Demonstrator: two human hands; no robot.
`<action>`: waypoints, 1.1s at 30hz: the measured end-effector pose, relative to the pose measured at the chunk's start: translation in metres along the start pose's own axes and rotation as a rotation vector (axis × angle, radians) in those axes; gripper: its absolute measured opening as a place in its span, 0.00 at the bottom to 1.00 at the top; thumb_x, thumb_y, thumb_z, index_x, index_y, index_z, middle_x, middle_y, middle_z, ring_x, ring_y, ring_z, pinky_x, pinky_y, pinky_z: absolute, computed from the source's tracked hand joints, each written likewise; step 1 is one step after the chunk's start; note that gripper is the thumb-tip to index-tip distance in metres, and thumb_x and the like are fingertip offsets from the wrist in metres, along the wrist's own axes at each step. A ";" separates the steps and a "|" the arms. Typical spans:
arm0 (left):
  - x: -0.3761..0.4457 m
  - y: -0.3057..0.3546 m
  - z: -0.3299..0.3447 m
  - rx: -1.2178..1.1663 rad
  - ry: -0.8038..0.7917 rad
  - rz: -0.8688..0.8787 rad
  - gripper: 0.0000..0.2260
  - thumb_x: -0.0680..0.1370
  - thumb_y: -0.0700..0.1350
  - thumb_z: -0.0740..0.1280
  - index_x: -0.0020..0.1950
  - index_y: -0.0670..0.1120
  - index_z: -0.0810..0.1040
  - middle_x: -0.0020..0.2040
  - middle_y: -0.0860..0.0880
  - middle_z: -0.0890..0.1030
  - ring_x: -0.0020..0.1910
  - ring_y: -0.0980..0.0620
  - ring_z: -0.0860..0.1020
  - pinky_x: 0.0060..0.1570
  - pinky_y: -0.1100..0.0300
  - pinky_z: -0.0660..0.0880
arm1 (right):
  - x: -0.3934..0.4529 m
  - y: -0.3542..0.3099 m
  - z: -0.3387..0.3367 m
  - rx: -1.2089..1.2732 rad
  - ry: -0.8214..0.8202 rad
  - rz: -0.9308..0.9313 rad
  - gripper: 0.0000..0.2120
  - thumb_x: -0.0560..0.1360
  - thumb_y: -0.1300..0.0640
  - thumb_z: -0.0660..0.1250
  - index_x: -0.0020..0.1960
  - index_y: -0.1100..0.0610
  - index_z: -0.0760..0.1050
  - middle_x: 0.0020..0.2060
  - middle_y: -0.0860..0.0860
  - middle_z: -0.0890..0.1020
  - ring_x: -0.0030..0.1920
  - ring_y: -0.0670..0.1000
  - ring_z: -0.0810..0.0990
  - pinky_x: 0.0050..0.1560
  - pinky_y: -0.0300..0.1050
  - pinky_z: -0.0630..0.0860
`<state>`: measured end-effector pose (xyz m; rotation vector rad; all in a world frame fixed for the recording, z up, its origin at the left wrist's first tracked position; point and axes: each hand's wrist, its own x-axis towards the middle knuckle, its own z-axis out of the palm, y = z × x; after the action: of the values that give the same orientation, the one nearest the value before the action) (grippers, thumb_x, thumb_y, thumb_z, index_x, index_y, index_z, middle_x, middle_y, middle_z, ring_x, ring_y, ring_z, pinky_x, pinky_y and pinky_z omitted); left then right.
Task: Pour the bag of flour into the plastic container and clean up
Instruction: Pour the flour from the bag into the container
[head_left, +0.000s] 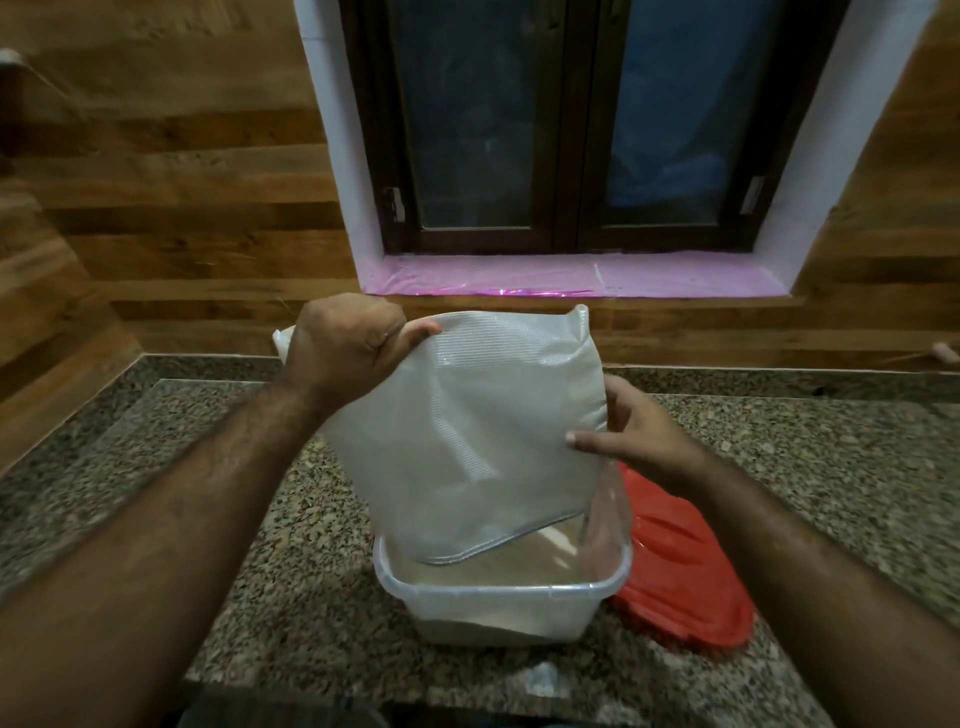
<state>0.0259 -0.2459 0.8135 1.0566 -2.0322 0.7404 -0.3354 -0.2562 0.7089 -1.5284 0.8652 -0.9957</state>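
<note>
A translucent flour bag hangs upside down, its open mouth down inside the clear plastic container on the counter. Pale brown flour lies heaped in the container. My left hand grips the bag's upper left corner in a fist. My right hand holds the bag's right edge, thumb on the front and fingers behind. The bag looks almost flat.
A red lid lies on the speckled granite counter just right of the container, partly tucked behind it. Wood-panelled walls rise behind and to the left. A dark window with a pink-lined sill is straight ahead.
</note>
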 end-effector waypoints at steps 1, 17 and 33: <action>0.001 0.005 0.000 0.002 0.014 0.029 0.26 0.86 0.56 0.67 0.32 0.44 0.75 0.27 0.45 0.74 0.26 0.49 0.69 0.29 0.58 0.64 | 0.002 -0.005 0.003 0.114 0.037 -0.016 0.26 0.73 0.63 0.79 0.69 0.56 0.77 0.60 0.54 0.87 0.61 0.55 0.86 0.58 0.49 0.84; 0.031 0.024 -0.025 -0.052 -0.461 -0.183 0.41 0.66 0.82 0.65 0.62 0.49 0.81 0.52 0.53 0.83 0.49 0.52 0.80 0.46 0.53 0.79 | 0.035 -0.044 0.029 0.211 0.243 -0.074 0.27 0.80 0.43 0.69 0.64 0.66 0.80 0.59 0.69 0.84 0.52 0.60 0.83 0.52 0.53 0.83; 0.037 0.011 -0.043 -0.328 -0.388 -0.284 0.25 0.77 0.62 0.73 0.30 0.47 0.72 0.26 0.50 0.71 0.25 0.52 0.68 0.26 0.58 0.64 | 0.035 -0.033 0.020 -0.181 -0.038 0.030 0.29 0.64 0.71 0.84 0.62 0.61 0.81 0.55 0.55 0.89 0.57 0.55 0.88 0.57 0.51 0.86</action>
<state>0.0162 -0.2247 0.8659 1.3269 -2.1567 0.0509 -0.3026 -0.2749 0.7446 -1.6763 0.9706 -0.8829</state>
